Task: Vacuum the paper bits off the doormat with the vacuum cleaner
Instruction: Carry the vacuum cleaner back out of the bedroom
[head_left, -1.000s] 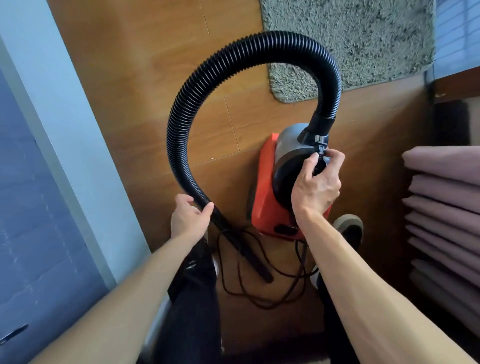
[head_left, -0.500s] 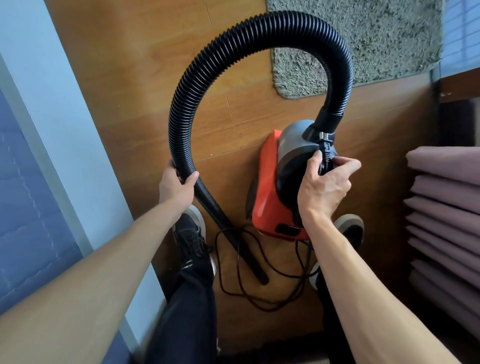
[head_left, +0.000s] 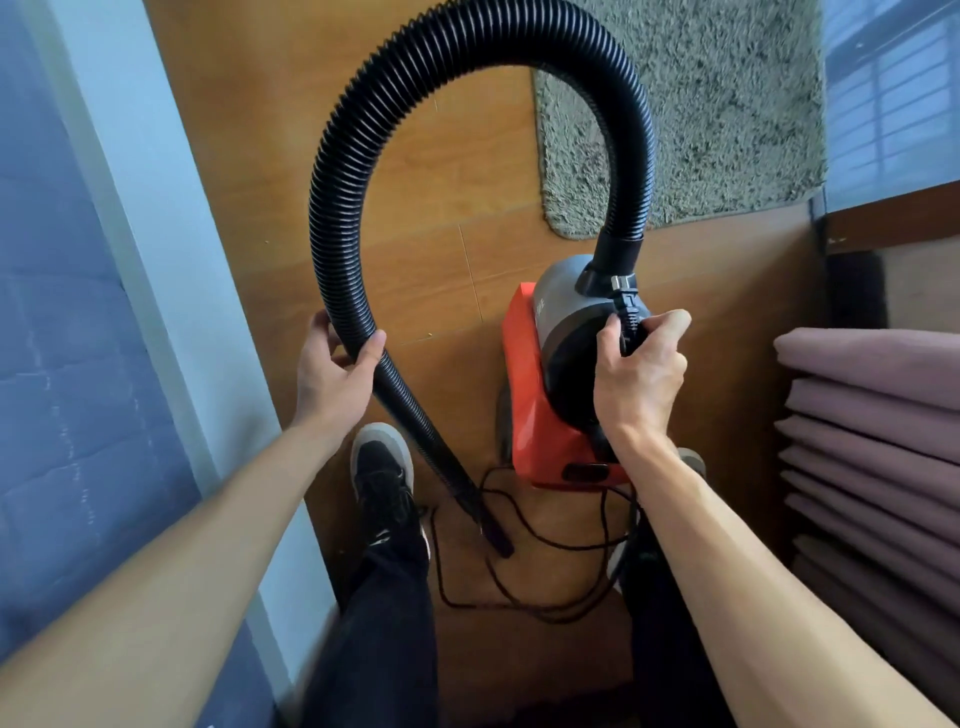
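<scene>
A red and grey vacuum cleaner (head_left: 535, 395) stands on the wooden floor in front of my feet. Its black ribbed hose (head_left: 415, 67) arches up from the top of the body and comes down on the left to a thin black nozzle (head_left: 491, 530) near the floor. My left hand (head_left: 332, 374) grips the hose low on its left side. My right hand (head_left: 636, 374) grips the black handle on top of the vacuum body. A shaggy grey-green doormat (head_left: 727, 114) lies beyond the vacuum at the upper right; no paper bits show on its visible part.
A black power cord (head_left: 519, 597) lies in loops on the floor between my shoes. A pale blue door frame (head_left: 171, 312) runs along the left. Folded pink fabric (head_left: 872, 441) is stacked at the right, and a window (head_left: 893, 93) sits past the mat.
My left hand slid up the hose from near the nozzle to higher on the left side. The hose arch rose. My right hand stayed on the vacuum handle.
</scene>
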